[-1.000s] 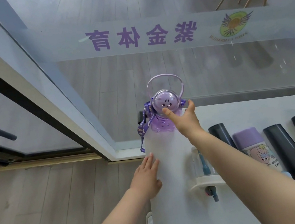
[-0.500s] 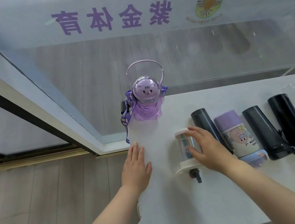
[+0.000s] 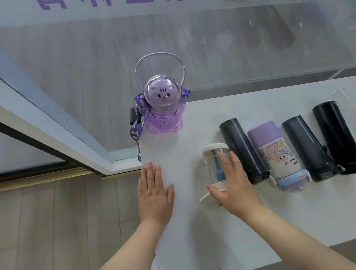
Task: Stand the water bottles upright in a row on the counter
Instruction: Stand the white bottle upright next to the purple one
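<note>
Bare counter between purple bear bottle and clear bottle, dark bottle crowding its right

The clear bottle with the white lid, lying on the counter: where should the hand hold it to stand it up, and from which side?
Grip the clear bottle around its see-through middle, coming from above, as the right hand already lies over it. It lies on its side, and the dark bottle sits close on its right, so a side approach looks cramped. The middle looks round and plain.

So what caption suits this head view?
Right hand grasps the lying clear bottle; purple bear bottle already upright.
</note>
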`<act>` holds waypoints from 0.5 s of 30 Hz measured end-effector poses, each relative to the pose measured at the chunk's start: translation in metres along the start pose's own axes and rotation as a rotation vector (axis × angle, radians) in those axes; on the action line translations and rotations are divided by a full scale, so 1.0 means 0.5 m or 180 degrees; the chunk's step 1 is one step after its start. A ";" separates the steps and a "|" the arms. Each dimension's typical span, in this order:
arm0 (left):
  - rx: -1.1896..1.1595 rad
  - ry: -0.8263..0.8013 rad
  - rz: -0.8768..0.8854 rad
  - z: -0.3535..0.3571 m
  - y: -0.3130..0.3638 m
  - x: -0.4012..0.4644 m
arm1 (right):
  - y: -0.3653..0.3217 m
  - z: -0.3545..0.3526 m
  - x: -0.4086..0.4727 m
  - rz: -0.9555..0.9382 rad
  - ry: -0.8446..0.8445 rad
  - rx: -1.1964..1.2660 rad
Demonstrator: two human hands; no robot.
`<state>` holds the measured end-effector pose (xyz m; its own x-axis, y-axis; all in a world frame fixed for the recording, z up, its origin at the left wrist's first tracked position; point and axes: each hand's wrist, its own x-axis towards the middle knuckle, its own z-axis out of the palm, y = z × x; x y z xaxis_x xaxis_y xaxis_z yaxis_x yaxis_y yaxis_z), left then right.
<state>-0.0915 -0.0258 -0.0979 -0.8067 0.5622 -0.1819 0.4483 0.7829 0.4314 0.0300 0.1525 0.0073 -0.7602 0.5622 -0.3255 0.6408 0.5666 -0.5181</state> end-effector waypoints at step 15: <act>-0.0082 0.0134 -0.0021 -0.011 0.008 0.005 | -0.097 -0.154 0.160 0.1783 -0.1583 0.0772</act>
<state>-0.0938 -0.0229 -0.0921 -0.8253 0.5451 -0.1477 0.4335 0.7790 0.4530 -0.0538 0.2163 0.0672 -0.3262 0.3572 -0.8752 0.9450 0.0990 -0.3118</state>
